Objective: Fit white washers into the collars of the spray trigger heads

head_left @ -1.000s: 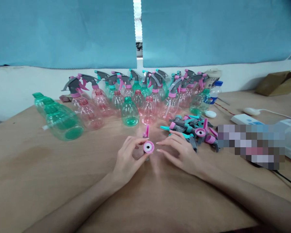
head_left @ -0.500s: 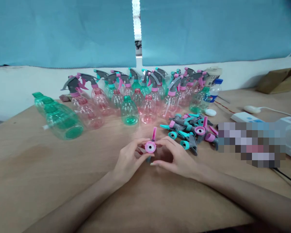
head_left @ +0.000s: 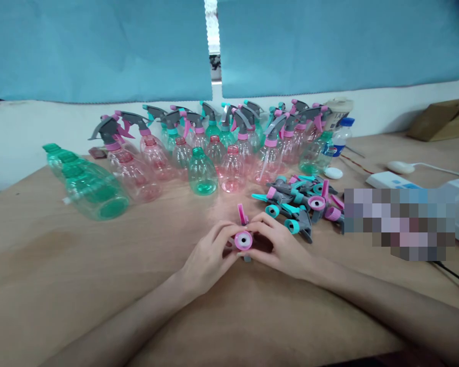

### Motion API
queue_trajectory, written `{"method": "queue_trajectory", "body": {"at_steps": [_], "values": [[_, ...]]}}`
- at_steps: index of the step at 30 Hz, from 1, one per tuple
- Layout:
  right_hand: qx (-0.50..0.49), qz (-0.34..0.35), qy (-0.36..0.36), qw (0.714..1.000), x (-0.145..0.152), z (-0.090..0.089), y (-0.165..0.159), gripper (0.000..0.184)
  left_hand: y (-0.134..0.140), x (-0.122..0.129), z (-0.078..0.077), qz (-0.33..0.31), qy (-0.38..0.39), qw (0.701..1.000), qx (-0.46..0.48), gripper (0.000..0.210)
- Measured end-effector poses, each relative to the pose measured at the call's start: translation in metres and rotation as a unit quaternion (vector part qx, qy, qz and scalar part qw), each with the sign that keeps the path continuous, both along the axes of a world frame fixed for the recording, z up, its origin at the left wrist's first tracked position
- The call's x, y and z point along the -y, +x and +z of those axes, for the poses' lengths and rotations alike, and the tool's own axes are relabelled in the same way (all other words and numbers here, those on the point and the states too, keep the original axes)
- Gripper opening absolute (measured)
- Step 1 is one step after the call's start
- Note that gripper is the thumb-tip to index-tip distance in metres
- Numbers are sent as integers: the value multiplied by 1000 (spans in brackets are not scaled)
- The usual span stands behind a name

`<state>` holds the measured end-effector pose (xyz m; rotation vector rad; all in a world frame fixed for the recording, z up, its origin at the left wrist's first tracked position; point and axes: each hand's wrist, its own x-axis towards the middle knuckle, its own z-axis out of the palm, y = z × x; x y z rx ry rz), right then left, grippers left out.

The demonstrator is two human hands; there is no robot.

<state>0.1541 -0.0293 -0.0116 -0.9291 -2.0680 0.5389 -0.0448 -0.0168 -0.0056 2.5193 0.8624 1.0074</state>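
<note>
Between my two hands is a pink-and-grey trigger spray head (head_left: 244, 240), its round pink collar facing me and its pink trigger pointing away. My left hand (head_left: 210, 257) is closed on its left side, fingertips at the collar. On the other side my right hand (head_left: 281, 247) grips the collar with thumb and fingers. Beyond the right hand lies a pile of loose spray heads (head_left: 300, 201) in pink, teal and grey. Past the hands stand an uncapped green bottle (head_left: 202, 173) and an uncapped pink bottle (head_left: 232, 171).
Several bottles with spray heads (head_left: 271, 148) stand in rows at the back. Green bottles (head_left: 95, 188) lie tilted at the left. On the right are a blue-capped bottle (head_left: 340, 140), a white power strip (head_left: 390, 182), a white mouse (head_left: 401, 167) and a brown box (head_left: 439, 120). One patch is pixelated.
The spray head has moved slightly right and nearer me. My right thumb and fingers have closed onto its collar, and my left fingers have shifted around it. The view has shifted slightly.
</note>
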Motion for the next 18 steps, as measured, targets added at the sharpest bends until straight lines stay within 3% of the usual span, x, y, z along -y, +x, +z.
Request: {"method": "queue_trajectory", "body": {"at_steps": [7,18], "values": [[7,-7,17,1000,0,-1,0,29,0,1,3,-3,54,998,-32,13],[-2,-2,23,1000,-1,2,2,34,-2,0,3,-19,68,997,-44,15]]}}
